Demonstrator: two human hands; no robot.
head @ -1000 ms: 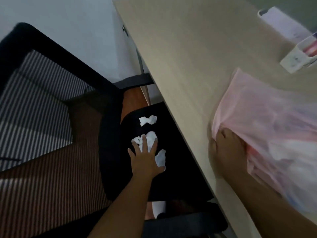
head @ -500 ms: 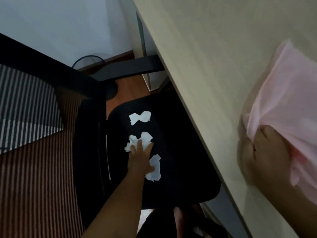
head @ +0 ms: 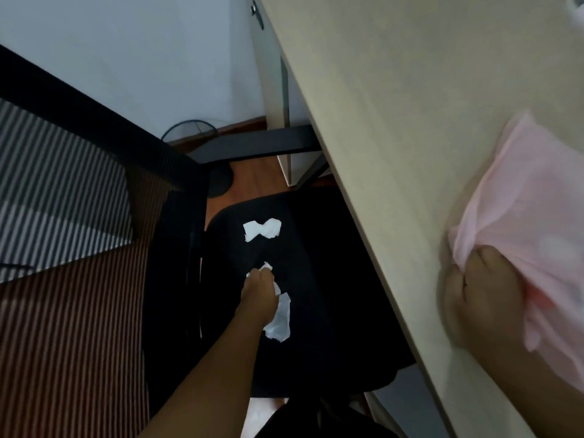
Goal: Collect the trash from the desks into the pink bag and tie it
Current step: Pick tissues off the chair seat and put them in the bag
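Three crumpled white tissues lie on the black chair seat [head: 331,279]. My left hand [head: 257,292] reaches down and its curled fingers grip the middle tissue [head: 264,267]. Another tissue [head: 262,229] lies farther back, and a third tissue [head: 279,320] lies just right of my wrist. The pink bag [head: 524,210] rests on the desk [head: 395,105] at the right. My right hand [head: 480,292] grips its bunched edge near the desk's front edge.
The chair's mesh backrest and black frame [head: 94,128] stand at the left. A black armrest [head: 252,147] crosses under the desk. A striped rug or floor covering [head: 72,343] fills the lower left; a cable [head: 189,128] lies by the wall.
My left hand's fingers have closed from flat on the middle tissue to a grip around it. The view has tilted down and closer; my right hand keeps its hold on the bag.
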